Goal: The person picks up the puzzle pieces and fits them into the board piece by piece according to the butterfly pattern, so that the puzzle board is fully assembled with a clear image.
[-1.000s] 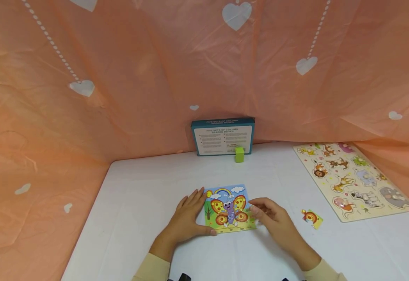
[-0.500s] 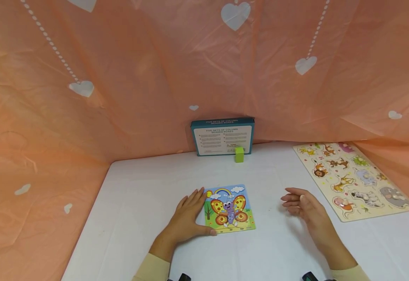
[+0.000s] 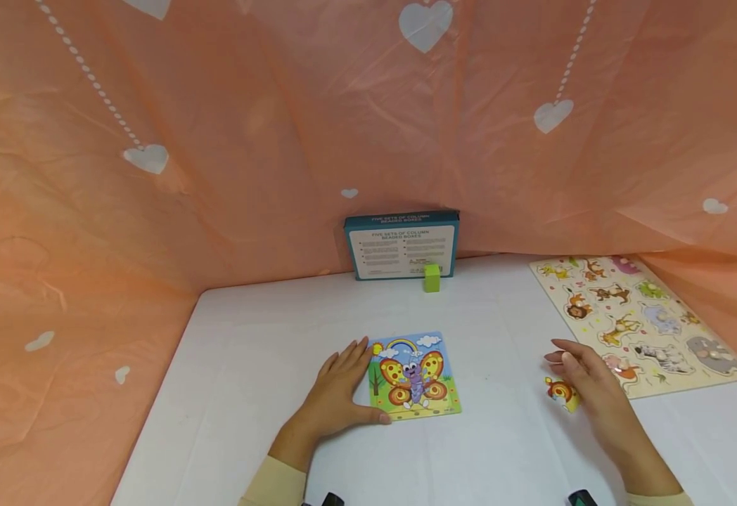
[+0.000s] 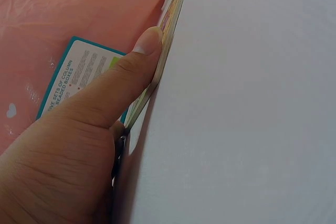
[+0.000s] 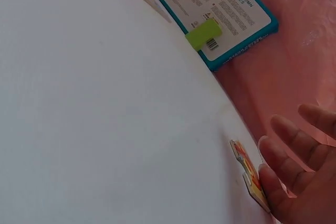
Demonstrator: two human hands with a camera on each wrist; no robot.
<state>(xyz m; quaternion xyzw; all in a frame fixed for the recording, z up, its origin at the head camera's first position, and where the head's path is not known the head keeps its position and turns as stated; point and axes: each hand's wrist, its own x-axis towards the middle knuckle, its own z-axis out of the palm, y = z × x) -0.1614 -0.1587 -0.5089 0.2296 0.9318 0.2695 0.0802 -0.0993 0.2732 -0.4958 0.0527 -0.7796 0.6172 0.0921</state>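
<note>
A square butterfly jigsaw puzzle (image 3: 414,379) lies flat in the middle of the white table. My left hand (image 3: 337,397) rests along its left side, fingers straight and thumb on the lower left corner. In the left wrist view the thumb (image 4: 149,43) lies against the board's thin edge. To the right of the puzzle is a loose puzzle piece (image 3: 561,395) with an orange and yellow swirl. My right hand (image 3: 596,390) hovers just right of that piece, its fingers loosely bent. In the right wrist view the piece (image 5: 248,174) lies close by the fingers; contact is unclear.
A wooden animal peg puzzle board (image 3: 643,327) lies at the right. A teal-edged box (image 3: 400,246) stands at the back, with a green block (image 3: 431,278) in front of it. An orange sheet with hearts (image 3: 267,176) hangs behind the table (image 3: 254,337).
My right hand has left the puzzle's right edge and moved right, past the loose piece. The piece, briefly hidden under it, shows again. My left hand stays put.
</note>
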